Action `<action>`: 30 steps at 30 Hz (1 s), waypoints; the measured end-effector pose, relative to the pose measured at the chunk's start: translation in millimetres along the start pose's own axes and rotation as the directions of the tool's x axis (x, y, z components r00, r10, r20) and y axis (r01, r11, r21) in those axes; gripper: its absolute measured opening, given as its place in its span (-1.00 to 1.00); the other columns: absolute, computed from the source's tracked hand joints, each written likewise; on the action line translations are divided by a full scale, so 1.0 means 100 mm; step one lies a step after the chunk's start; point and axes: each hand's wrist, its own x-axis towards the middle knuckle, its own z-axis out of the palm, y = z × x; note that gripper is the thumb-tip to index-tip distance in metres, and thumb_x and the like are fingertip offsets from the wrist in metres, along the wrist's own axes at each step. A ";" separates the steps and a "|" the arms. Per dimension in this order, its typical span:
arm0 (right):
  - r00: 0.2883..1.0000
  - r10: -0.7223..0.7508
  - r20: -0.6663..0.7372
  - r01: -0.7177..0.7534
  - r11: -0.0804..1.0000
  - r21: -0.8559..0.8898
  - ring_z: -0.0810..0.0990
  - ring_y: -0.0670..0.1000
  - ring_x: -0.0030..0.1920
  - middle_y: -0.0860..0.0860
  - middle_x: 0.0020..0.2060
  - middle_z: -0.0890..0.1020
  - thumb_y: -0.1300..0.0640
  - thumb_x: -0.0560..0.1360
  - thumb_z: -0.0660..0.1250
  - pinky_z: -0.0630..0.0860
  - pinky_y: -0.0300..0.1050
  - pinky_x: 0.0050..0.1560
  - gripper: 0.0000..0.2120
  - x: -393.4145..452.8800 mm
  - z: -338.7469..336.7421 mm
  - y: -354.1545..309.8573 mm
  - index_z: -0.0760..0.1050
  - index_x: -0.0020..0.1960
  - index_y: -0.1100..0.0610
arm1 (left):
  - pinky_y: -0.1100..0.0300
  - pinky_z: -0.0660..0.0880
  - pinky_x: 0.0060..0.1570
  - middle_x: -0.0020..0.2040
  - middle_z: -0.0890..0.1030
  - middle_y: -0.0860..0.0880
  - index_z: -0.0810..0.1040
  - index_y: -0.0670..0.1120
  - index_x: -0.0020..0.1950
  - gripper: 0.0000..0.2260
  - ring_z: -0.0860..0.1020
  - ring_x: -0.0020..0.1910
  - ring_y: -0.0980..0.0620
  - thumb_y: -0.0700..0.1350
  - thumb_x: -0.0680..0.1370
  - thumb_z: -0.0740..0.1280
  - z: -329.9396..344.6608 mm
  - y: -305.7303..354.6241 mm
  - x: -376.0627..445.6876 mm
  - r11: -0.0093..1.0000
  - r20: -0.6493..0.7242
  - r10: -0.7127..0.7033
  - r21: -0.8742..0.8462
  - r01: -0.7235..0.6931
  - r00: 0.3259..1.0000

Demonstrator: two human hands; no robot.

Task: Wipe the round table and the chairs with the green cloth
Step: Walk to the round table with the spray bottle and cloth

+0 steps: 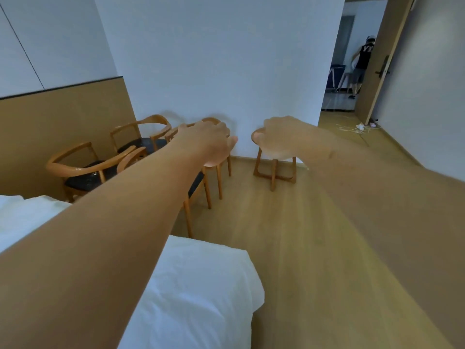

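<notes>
Hands out front, both empty: left hand (211,142) and right hand (276,139) hang w/ fingers loosely curled, prob. just reaching ahead. Round table (274,170) stands by the wall; chairs (105,159) left of table. Green cloth not in view.

We see three chairs (120,157) grouped at far left along the wall panel (63,127). Right of them, well apart, stands the round table (274,170), against the far wall. Bed (196,285) near left. Open doorway (349,71) far right, a person (362,64) beyond it.
</notes>
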 end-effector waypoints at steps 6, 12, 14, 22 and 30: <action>0.998 0.050 0.036 -0.049 0.999 -0.010 0.38 0.22 0.30 0.15 0.25 0.45 -0.04 0.62 0.11 0.28 0.18 0.38 -0.60 0.76 -0.17 0.63 0.36 0.34 0.17 | -0.18 0.23 0.30 0.44 0.33 -0.15 0.19 -0.07 0.50 -0.51 0.30 0.40 -0.17 0.14 0.65 -0.05 0.06 0.35 0.93 0.998 0.040 -0.039 -0.048 0.041 0.998; 0.998 0.006 0.059 -0.005 1.000 -0.015 0.41 0.18 0.26 0.16 0.19 0.48 -0.01 0.65 0.07 0.24 0.14 0.41 -0.61 1.59 -0.07 1.10 0.38 0.32 0.22 | -0.22 0.21 0.34 0.46 0.32 -0.15 0.18 -0.07 0.50 -0.49 0.29 0.41 -0.17 0.17 0.64 -0.07 0.22 0.53 1.83 0.997 0.067 -0.063 -0.044 0.066 0.996; 0.997 -0.003 0.083 0.006 0.999 -0.035 0.43 0.17 0.23 0.16 0.11 0.49 0.00 0.66 0.04 0.25 0.12 0.40 -0.65 1.91 0.03 1.26 0.41 0.23 0.22 | -0.24 0.21 0.33 0.45 0.33 -0.14 0.22 -0.08 0.47 -0.49 0.30 0.41 -0.17 0.18 0.63 -0.08 0.35 0.57 2.15 0.999 0.091 -0.050 -0.017 0.052 0.995; 0.988 0.069 0.136 -0.051 0.991 -0.126 0.33 0.25 0.37 0.16 0.40 0.39 0.02 0.66 0.01 0.25 0.20 0.40 -0.59 3.33 0.43 1.90 0.33 0.41 0.18 | -0.13 0.37 0.16 0.32 0.45 -0.13 0.31 -0.07 0.40 -0.56 0.44 0.26 -0.17 0.14 0.62 0.02 1.11 0.44 3.67 1.000 0.040 0.002 -0.011 -0.002 0.999; 0.983 0.146 0.112 -0.136 0.986 -0.095 0.50 0.14 0.01 0.17 0.12 0.54 0.04 0.60 0.11 0.43 -0.06 -0.08 -0.78 4.34 0.89 2.51 0.41 0.08 0.17 | 0.05 0.52 -0.13 0.01 0.58 -0.10 0.51 -0.13 0.10 -0.70 0.57 -0.09 -0.07 0.05 0.62 0.12 1.70 0.67 4.95 0.981 0.153 0.102 -0.179 -0.074 0.983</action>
